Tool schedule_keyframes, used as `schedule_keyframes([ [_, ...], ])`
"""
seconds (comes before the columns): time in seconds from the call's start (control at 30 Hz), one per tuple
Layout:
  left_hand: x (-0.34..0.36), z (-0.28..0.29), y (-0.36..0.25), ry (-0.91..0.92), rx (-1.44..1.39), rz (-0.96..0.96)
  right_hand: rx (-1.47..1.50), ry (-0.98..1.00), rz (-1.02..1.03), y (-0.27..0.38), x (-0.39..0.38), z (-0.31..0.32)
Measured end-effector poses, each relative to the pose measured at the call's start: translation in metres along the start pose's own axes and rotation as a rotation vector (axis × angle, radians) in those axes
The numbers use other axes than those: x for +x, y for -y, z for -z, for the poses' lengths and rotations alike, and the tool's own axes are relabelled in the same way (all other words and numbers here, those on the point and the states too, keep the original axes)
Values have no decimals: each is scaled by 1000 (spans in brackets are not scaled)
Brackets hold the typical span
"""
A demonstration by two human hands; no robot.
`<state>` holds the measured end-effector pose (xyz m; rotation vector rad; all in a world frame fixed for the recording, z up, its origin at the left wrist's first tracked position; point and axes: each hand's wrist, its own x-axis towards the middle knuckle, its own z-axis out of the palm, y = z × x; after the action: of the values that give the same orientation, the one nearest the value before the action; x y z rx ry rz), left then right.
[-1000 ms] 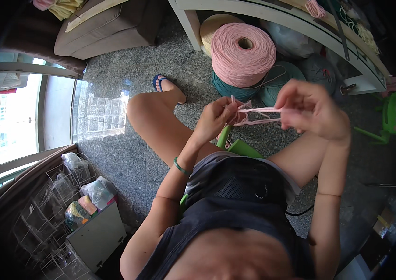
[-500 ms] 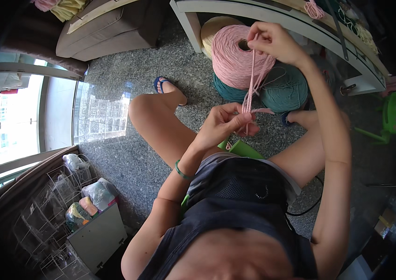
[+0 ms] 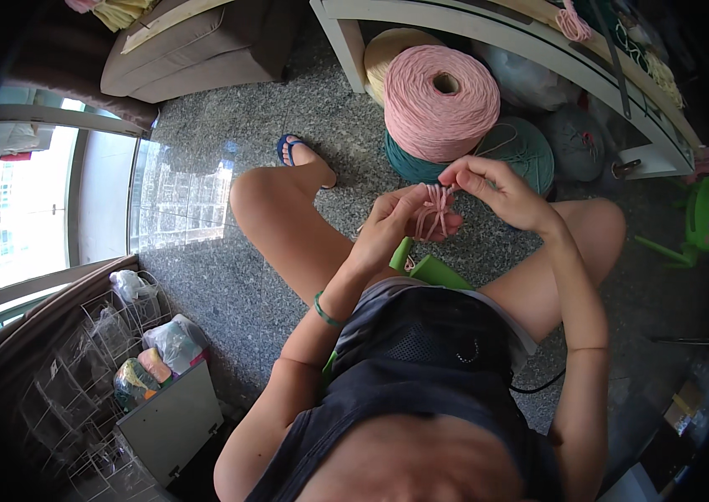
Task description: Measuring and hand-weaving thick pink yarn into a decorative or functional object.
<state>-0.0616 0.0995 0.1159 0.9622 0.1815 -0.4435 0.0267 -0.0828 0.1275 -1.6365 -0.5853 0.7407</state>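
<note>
Several loops of pink yarn hang over my left hand, its thumb and fingers closed on the strands. Right beside it, my right hand pinches the upper end of the same yarn between thumb and fingertips. Just beyond both hands stands a big pink yarn cone with a hollow core. A dark teal ball of yarn sits beneath it, and a grey-green ball of yarn lies to its right. My forearms come up on either side of my lap.
A white-framed table stands over the yarn, with a cream cone behind. Green plastic shows between my thighs. A green stool is at far right, a brown padded seat at upper left, wire baskets at lower left.
My right hand has come down from above the pink cone to beside my left hand. The long taut strands are now short loops gathered at my left hand.
</note>
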Motion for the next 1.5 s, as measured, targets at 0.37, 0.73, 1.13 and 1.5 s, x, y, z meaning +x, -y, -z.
schedule_keyframes([
  [0.37,1,2,4,-37,115,-55,-6,-15,33,-11,-6,-3],
  [0.73,2,6,12,-129,64,-83,93,-84,-35,-29,-10,-24],
  [1.13,0,9,16,-39,341,-159,586,-70,-325,-21,-3,-34],
  [1.5,0,8,4,-273,821,-270,209,-357,64,-29,5,-40],
])
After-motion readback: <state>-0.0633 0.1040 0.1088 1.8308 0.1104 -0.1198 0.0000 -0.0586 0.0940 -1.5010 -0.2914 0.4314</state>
